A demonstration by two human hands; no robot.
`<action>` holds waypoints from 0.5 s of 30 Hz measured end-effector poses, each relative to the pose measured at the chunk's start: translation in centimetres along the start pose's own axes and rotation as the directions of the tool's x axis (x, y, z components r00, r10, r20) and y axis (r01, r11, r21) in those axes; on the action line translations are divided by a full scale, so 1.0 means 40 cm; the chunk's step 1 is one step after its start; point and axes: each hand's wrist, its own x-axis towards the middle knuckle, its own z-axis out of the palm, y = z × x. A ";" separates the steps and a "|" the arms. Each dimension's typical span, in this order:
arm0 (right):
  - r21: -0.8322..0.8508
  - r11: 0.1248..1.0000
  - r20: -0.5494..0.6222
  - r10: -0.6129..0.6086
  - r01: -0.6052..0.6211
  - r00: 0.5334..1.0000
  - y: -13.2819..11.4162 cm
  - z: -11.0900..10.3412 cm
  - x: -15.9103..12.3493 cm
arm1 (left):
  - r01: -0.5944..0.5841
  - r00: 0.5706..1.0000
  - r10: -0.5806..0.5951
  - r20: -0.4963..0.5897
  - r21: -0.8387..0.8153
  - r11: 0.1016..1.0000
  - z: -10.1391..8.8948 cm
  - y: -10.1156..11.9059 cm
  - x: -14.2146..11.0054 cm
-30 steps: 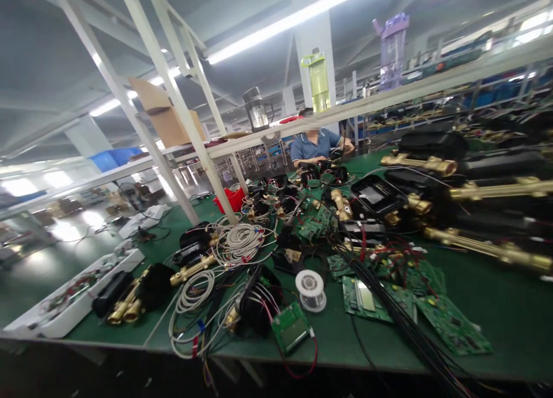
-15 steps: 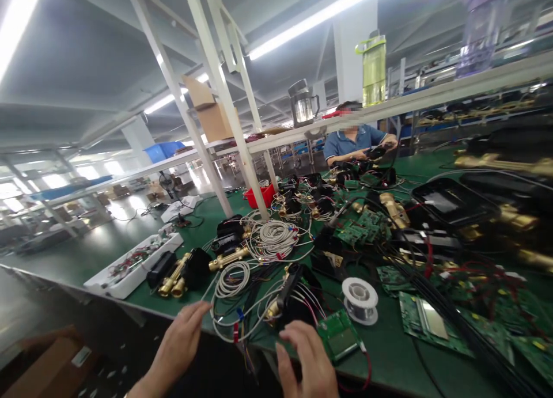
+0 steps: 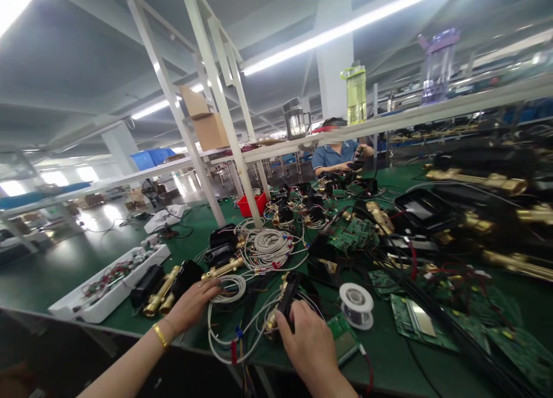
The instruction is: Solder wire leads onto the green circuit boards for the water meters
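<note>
My left hand [image 3: 194, 304] reaches over the near side of a coiled grey cable [image 3: 233, 288], fingers stretched out and touching or just above it. Close to those fingertips lies a brass fitting [image 3: 224, 268]. My right hand [image 3: 309, 341] has its thumb and fingers around the near end of a black-cased brass meter [image 3: 290, 294], whose wires spread out beside it. A green circuit board [image 3: 345, 337] with a display lies partly behind my right hand. Loops of grey cable with a red tag [image 3: 234, 352] hang at the table's front edge between my hands.
A solder wire spool [image 3: 356, 306] stands to the right, near circuit boards [image 3: 425, 323] and black cables. On the left are a white foam tray [image 3: 99, 311] with wired parts and brass meters [image 3: 162, 291]. A person [image 3: 337, 153] works across the table, behind a shelf upright [image 3: 228, 127].
Both hands have moved forward over the table, the left to the coiled cable and the right onto the black-cased meter. The view has shifted slightly to the right.
</note>
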 end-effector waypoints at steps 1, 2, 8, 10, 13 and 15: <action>-0.007 1.000 0.010 0.004 -0.004 1.000 0.000 0.001 0.004 | 0.008 0.999 -0.009 -0.031 -0.015 1.000 -0.017 -0.005 0.010; -0.012 1.000 0.019 0.005 -0.005 1.000 0.001 0.001 0.007 | 0.019 0.998 -0.021 -0.061 -0.032 0.999 -0.036 -0.010 0.024; -0.008 1.000 0.000 0.010 -0.010 1.000 -0.004 0.003 0.014 | 0.132 0.975 -0.153 -0.161 -0.136 0.982 -0.198 -0.015 0.168; -0.005 1.000 -0.044 0.025 -0.025 0.999 -0.010 0.001 0.021 | 0.172 0.967 -0.199 -0.161 -0.166 0.971 -0.260 0.001 0.221; 0.005 0.999 -0.145 0.053 -0.053 0.988 -0.023 -0.008 0.038 | 0.265 0.935 -0.300 -0.186 -0.192 0.945 -0.344 0.035 0.286; 0.015 0.998 -0.218 0.066 -0.064 0.974 -0.033 -0.016 0.051 | 0.343 0.897 -0.385 -0.219 -0.207 0.916 -0.390 0.057 0.314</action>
